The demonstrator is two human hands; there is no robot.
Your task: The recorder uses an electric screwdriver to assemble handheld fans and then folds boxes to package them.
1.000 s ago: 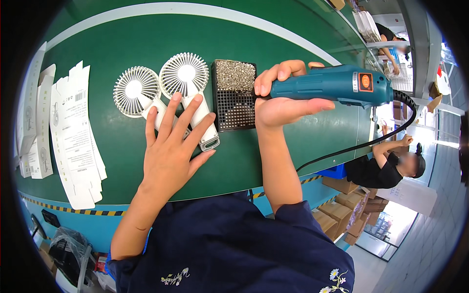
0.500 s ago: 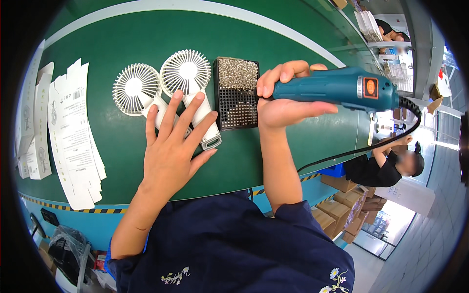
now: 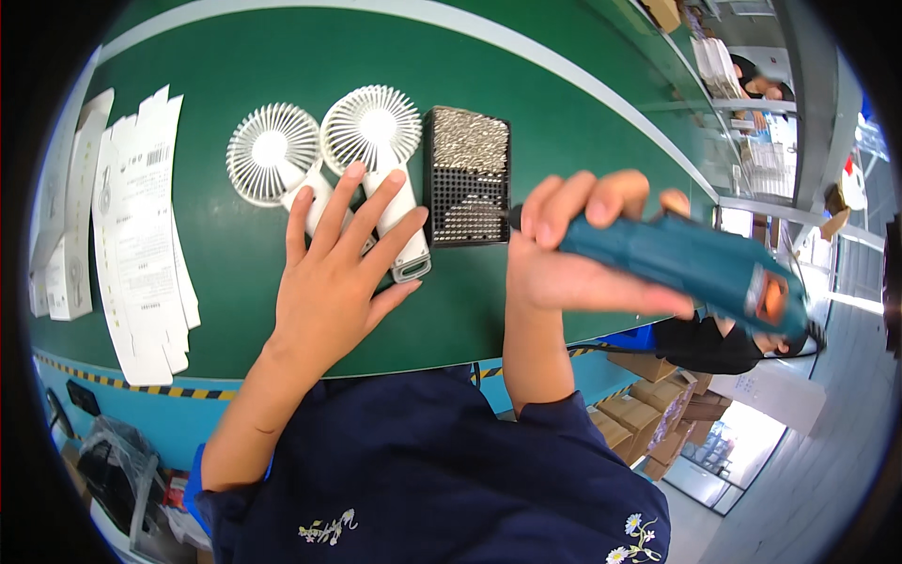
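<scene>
My left hand (image 3: 340,273) lies flat, fingers spread, on the handles of two small white handheld fans (image 3: 380,132) that rest side by side on the green table (image 3: 526,103); the left fan (image 3: 273,155) sits beside it. My right hand (image 3: 573,249) grips a teal electric screwdriver (image 3: 691,263), its tip pointing left at the lower right edge of a black perforated tray (image 3: 467,179) filled with small screws. The tool's cable runs off to the right.
Several flat white printed cardboard sheets (image 3: 141,244) lie at the table's left. A yellow-black striped edge (image 3: 113,381) marks the table front. Cardboard boxes (image 3: 648,414) stand below right, and another person (image 3: 723,343) sits beyond them.
My right hand has tilted the screwdriver, dropping its rear end lower and to the right while the tip stays near the screw tray. My left hand stays on the fans.
</scene>
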